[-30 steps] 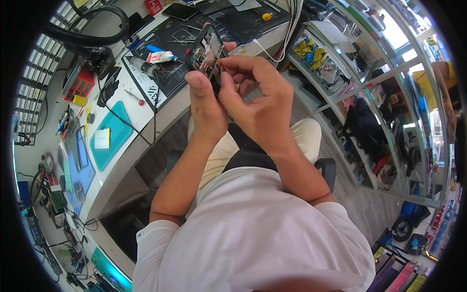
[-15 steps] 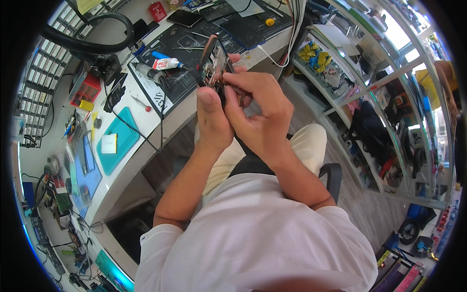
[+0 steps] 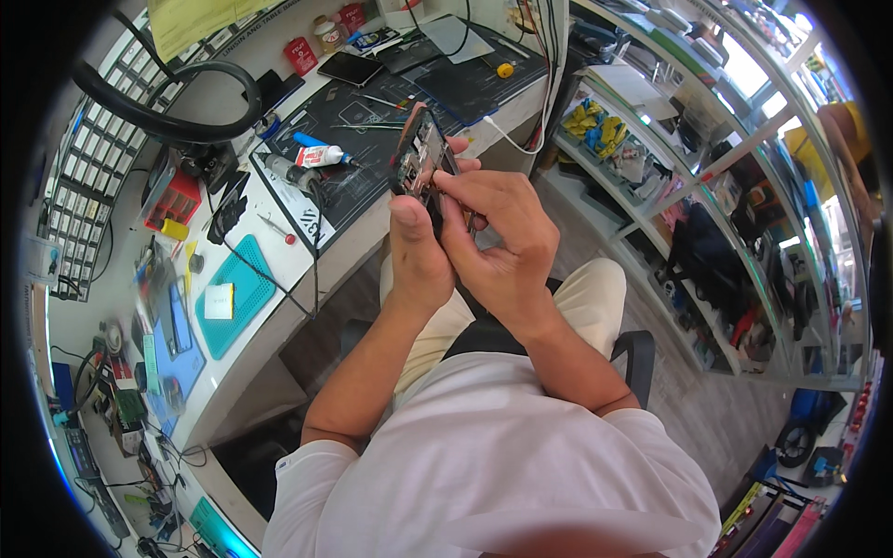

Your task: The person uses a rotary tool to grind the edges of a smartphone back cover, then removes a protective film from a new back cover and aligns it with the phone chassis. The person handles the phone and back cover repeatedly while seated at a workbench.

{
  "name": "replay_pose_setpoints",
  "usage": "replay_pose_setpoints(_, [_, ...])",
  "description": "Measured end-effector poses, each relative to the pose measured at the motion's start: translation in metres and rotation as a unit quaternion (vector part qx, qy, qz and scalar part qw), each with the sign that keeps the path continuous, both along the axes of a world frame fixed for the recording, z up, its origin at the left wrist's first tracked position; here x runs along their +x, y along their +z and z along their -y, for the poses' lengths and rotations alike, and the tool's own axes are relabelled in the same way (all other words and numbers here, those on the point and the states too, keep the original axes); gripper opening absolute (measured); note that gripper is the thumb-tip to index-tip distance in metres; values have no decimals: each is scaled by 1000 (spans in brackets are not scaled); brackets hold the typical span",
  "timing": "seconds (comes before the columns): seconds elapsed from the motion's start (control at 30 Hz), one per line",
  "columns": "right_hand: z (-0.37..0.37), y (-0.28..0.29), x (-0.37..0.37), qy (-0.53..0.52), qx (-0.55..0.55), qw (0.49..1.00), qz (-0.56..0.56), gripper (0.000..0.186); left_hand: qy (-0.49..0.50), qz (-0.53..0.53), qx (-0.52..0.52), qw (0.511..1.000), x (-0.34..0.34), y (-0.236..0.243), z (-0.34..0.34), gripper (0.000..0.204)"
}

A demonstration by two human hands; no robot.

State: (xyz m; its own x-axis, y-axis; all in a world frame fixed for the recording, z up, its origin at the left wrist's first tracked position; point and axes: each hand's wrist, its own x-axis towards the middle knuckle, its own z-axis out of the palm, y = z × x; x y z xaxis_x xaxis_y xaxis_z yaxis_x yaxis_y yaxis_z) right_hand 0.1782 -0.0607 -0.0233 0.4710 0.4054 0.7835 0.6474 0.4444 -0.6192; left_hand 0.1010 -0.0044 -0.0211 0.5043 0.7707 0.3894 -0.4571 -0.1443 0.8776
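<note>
An opened smartphone (image 3: 423, 156) with its inner parts exposed is held up on edge, tilted, in front of the bench. My left hand (image 3: 421, 256) is closed round its lower end, the thumb along the near side and fingertips showing behind. My right hand (image 3: 502, 219) is closed in a pinch, thumb and forefinger touching the phone's exposed inside. Whatever small part lies between those fingertips is hidden.
Beyond the phone, a dark work mat (image 3: 372, 107) bears a white tube (image 3: 319, 155) and a black phone (image 3: 351, 68). A teal mat (image 3: 240, 312) with a white battery-like block (image 3: 219, 301) lies left. A glass shelf unit (image 3: 651, 200) stands at right.
The view has shifted slightly, so the bench sits a little lower in it. Both hands and the phone appear slightly lower and further right; the grip and pinch look much the same.
</note>
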Motion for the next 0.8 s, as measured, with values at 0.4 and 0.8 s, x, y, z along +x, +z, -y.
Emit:
replay_pose_setpoints(0.4, [17, 5, 14, -72, 14, 997, 15, 37, -61, -3, 12, 998, 19, 9, 10, 98])
replay_pose_setpoints(0.8, [50, 23, 61, -149, -43, 970, 185, 21, -154, -20, -229, 961, 37, 29, 24, 82])
